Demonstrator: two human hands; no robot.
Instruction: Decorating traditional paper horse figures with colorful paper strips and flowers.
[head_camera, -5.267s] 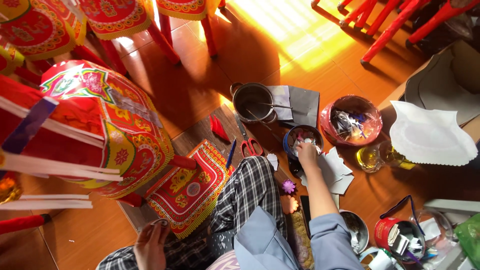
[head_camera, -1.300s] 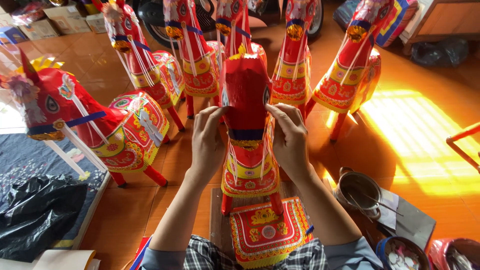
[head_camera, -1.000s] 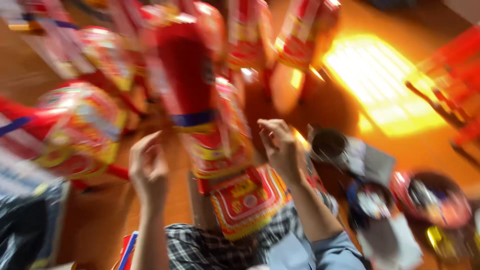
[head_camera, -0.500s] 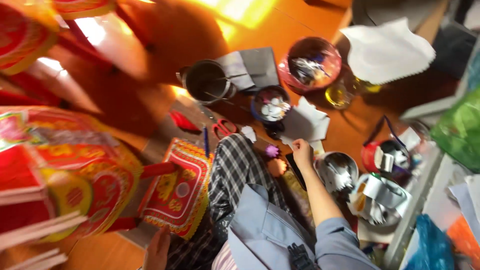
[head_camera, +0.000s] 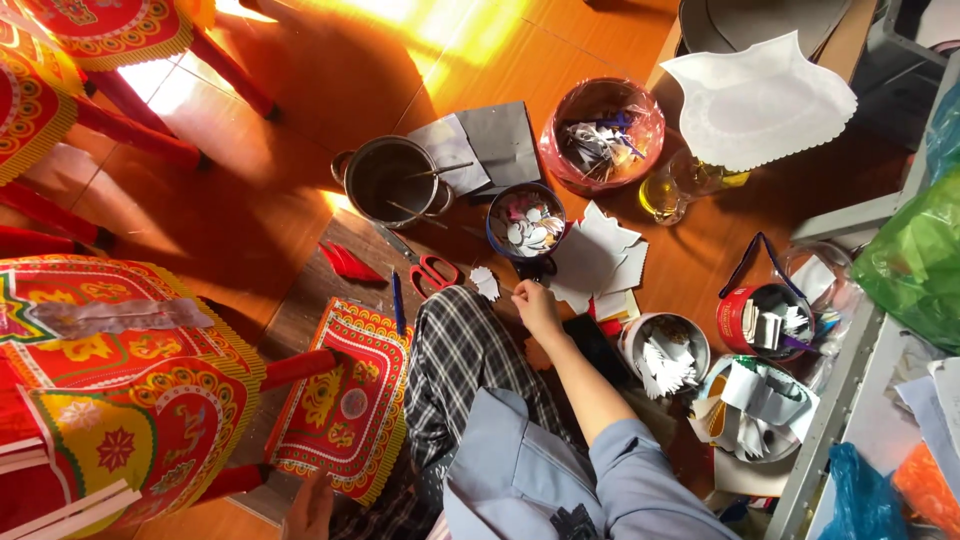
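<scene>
A white paper cutout (head_camera: 486, 282) lies on the floor beside the red-handled scissors (head_camera: 428, 268), apparently pinched at by the right hand (head_camera: 536, 305), its fingers bunched; the left hand (head_camera: 310, 508), whose grip cannot be told, rests near the decorated panel (head_camera: 345, 400).

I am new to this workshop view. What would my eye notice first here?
First, the big red and yellow paper figure at lower left, with a matching red panel beside it on the floor. Then the right hand in the middle, reaching toward a small bowl of white paper cutouts, with red scissors and a metal pot nearby.
</scene>
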